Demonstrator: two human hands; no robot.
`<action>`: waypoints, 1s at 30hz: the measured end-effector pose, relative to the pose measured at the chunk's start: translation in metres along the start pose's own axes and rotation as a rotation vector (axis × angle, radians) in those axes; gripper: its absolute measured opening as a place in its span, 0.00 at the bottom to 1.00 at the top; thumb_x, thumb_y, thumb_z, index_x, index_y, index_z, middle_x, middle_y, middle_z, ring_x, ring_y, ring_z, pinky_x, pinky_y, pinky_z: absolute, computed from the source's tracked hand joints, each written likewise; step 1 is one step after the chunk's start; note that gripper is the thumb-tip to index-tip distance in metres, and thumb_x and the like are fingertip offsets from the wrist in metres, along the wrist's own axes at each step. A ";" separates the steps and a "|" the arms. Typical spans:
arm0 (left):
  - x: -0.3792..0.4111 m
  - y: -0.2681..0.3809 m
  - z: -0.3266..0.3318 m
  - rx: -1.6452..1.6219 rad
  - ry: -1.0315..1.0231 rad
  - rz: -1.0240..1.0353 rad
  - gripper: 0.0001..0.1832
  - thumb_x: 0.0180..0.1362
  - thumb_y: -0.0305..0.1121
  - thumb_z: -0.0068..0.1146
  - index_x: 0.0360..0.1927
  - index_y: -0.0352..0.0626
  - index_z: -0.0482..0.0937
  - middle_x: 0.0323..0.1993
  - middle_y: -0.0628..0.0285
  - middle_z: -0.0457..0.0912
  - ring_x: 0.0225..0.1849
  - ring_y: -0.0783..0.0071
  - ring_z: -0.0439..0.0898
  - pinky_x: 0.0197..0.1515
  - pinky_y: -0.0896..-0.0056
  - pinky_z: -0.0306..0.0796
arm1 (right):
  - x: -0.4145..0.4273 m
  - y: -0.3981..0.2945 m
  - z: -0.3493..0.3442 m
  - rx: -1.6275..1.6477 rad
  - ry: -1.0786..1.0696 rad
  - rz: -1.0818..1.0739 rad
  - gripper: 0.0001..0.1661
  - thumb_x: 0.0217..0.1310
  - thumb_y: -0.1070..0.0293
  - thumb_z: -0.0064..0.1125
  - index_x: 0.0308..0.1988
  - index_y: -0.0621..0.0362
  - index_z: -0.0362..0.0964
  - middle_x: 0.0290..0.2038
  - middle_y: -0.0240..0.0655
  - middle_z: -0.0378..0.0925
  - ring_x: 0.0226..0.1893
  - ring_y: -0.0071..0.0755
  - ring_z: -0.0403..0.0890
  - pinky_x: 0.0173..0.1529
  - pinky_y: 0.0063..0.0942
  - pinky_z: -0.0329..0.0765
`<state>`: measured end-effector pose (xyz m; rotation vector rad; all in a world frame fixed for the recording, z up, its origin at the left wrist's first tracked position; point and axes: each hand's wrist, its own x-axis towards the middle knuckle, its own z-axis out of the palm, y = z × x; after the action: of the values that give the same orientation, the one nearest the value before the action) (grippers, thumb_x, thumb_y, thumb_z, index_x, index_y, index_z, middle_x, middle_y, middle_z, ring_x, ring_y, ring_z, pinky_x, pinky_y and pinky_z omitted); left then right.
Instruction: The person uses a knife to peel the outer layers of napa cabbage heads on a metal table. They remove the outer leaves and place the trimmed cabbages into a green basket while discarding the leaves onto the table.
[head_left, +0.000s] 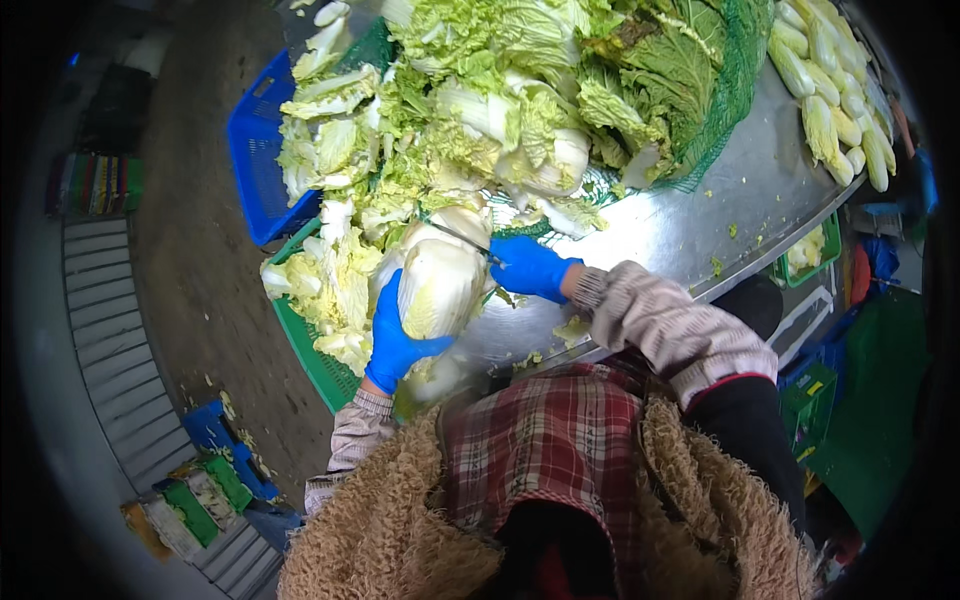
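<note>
Both of my hands wear blue gloves. My left hand grips the near side of a napa cabbage head, thumb and fingers spread around its pale outer leaves. In my right hand is a knife, its handle mostly hidden by the fist. The dark blade lies across the far end of the cabbage, at its base; how deep it sits I cannot tell. Loose trimmed cabbage leaves lie just left of the head, heaped over a green plastic crate.
A large pile of cabbages and leaves, partly in green mesh netting, covers the far side of the metal table. Trimmed cabbages are stacked at the far right. A blue plastic crate stands left of the table.
</note>
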<state>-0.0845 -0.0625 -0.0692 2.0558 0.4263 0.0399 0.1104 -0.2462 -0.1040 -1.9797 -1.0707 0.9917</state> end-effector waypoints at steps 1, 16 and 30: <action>-0.004 0.001 -0.001 0.010 0.022 0.024 0.62 0.29 0.46 0.79 0.66 0.35 0.52 0.61 0.48 0.63 0.62 0.55 0.65 0.64 0.58 0.61 | -0.009 -0.016 -0.006 0.212 0.009 0.023 0.14 0.54 0.67 0.50 0.41 0.61 0.71 0.29 0.49 0.77 0.28 0.45 0.79 0.34 0.39 0.76; 0.029 0.101 0.035 -0.483 0.440 0.032 0.29 0.58 0.38 0.58 0.60 0.35 0.65 0.57 0.54 0.69 0.58 0.65 0.68 0.62 0.65 0.61 | -0.035 -0.081 -0.055 0.541 0.536 -0.193 0.25 0.57 0.54 0.63 0.49 0.59 0.75 0.38 0.41 0.77 0.34 0.30 0.78 0.40 0.28 0.74; 0.020 0.042 0.012 -0.692 0.657 -0.143 0.24 0.64 0.39 0.50 0.59 0.34 0.68 0.57 0.55 0.70 0.58 0.65 0.69 0.61 0.65 0.62 | -0.003 -0.059 -0.069 0.030 0.705 -0.086 0.34 0.51 0.45 0.65 0.49 0.59 0.71 0.44 0.44 0.75 0.39 0.44 0.80 0.42 0.36 0.77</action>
<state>-0.0513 -0.0850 -0.0429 1.2834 0.8257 0.6930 0.1466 -0.2362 -0.0216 -1.9987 -0.7204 0.2106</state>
